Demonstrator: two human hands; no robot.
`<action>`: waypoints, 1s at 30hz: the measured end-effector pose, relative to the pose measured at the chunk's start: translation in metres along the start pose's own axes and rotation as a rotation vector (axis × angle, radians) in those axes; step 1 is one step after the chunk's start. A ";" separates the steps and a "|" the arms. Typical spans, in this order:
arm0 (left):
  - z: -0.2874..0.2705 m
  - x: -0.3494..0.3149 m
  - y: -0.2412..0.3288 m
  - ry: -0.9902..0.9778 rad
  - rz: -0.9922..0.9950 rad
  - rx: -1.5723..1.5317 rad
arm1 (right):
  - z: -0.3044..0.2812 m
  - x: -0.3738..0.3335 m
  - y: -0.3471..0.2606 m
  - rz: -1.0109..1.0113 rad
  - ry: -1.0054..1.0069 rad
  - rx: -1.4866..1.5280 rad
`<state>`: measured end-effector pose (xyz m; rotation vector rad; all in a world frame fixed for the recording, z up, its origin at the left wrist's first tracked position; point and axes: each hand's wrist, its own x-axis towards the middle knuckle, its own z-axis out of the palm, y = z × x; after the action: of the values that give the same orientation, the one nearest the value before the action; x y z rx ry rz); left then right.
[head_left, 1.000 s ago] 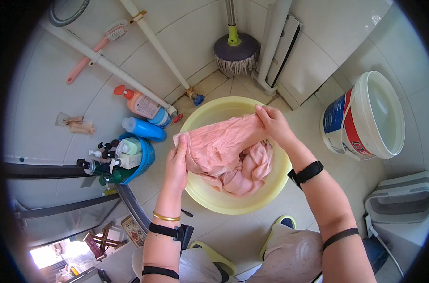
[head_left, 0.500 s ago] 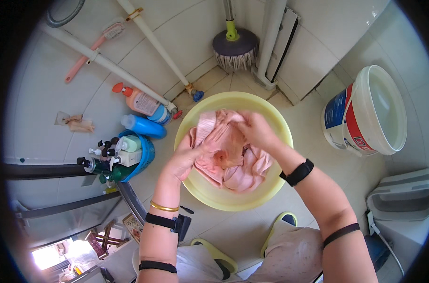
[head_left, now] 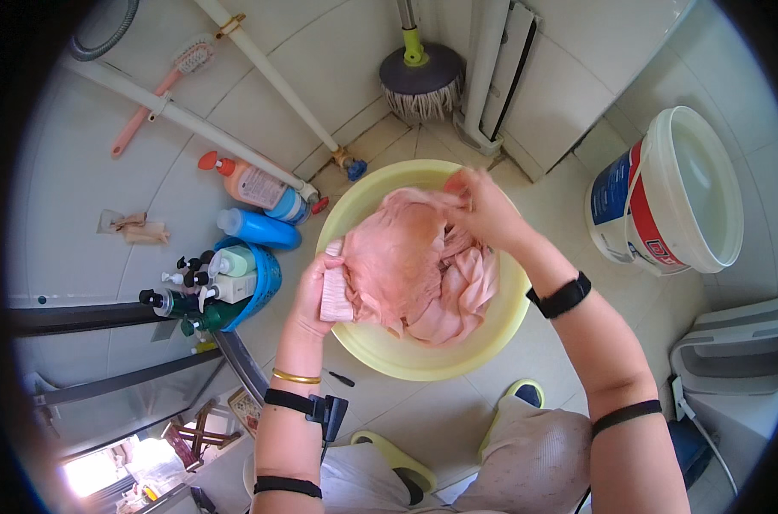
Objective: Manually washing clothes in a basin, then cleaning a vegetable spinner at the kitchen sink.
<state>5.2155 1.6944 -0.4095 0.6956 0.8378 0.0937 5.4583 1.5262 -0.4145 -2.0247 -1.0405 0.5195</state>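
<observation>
Pink garment [head_left: 393,257] hangs over the yellow basin [head_left: 436,366], left hand [head_left: 312,291] pinching its ribbed band [head_left: 336,295], probably to keep it spread; right hand [head_left: 491,212] curls by the far edge, can't tell if it's pinching.

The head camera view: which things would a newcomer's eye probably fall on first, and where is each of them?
Probably first, the crumpled pink fabric in the round pale-yellow plastic basin at the centre, its ribbed band held by the left hand, with the right hand at its upper right. Next, perhaps, the large white bucket with blue and red bands at the right, and the dark-grey round mop head with pale strands at the top centre.
</observation>
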 end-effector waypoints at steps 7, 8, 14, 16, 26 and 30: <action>0.044 -0.018 0.008 -0.209 -0.013 -0.390 | 0.071 -0.063 -0.016 -0.354 -0.135 0.171; 0.048 -0.019 0.007 -0.170 0.001 -0.436 | 0.074 -0.064 -0.024 -0.386 -0.016 0.151; 0.033 -0.030 0.008 -0.180 0.115 -0.305 | 0.039 -0.050 -0.021 -0.085 -0.239 0.272; 0.010 -0.030 0.013 -0.296 0.072 -0.322 | 0.034 -0.045 -0.016 -0.077 -0.255 0.459; 0.023 -0.047 0.022 -0.057 0.186 0.059 | 0.009 -0.043 -0.002 0.160 -0.364 0.907; 0.019 -0.046 0.020 -0.076 0.207 0.076 | 0.008 -0.047 0.001 0.167 -0.362 0.781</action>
<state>5.2019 1.6847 -0.3588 0.8513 0.6977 0.2205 5.4267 1.4907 -0.4199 -1.3406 -0.7000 1.2024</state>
